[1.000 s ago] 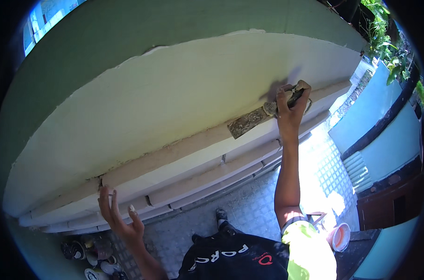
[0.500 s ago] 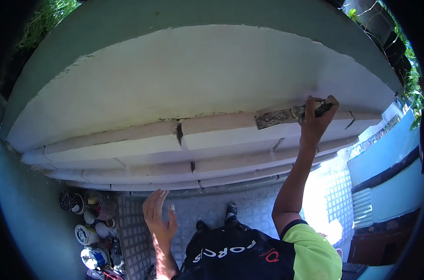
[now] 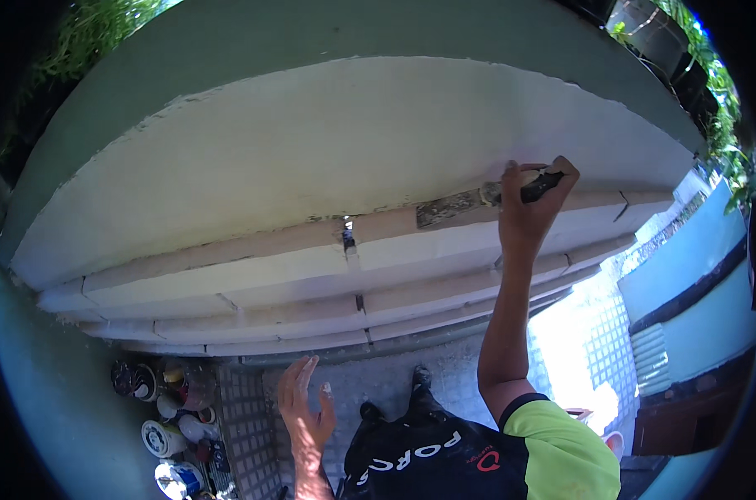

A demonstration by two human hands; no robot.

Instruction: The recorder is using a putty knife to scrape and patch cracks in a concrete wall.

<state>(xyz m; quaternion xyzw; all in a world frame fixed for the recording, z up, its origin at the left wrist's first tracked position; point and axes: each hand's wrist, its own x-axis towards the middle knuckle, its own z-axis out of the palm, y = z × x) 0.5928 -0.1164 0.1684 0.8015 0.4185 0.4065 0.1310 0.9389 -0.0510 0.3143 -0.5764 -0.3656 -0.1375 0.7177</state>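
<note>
My right hand (image 3: 533,200) is closed round the dark handle of a putty knife (image 3: 454,207). The knife's flat, stained blade points left and lies along the upper ledge (image 3: 269,237) of a pale stepped wall, where the ledge meets the broad white face (image 3: 328,133). Left of the blade tip, a dark vertical gap (image 3: 349,237) with a bright spot at its top cuts the ledge. Low in front of the wall, my left hand (image 3: 307,404) hangs with its fingers stretched and nothing in it. Whitish smears mark its fingertips.
A green band (image 3: 311,37) curves above the white face. Paint cans and tubs (image 3: 163,437) stand lower left beside a grid-patterned panel (image 3: 243,417). Light-blue walls (image 3: 694,267) rise at the right, near sunlit tiles (image 3: 596,350). Plants (image 3: 728,125) hang at the upper right.
My right hand has slid the putty knife left along the ledge, closer to the dark gap. The view has shifted a little. My left hand stays low and open.
</note>
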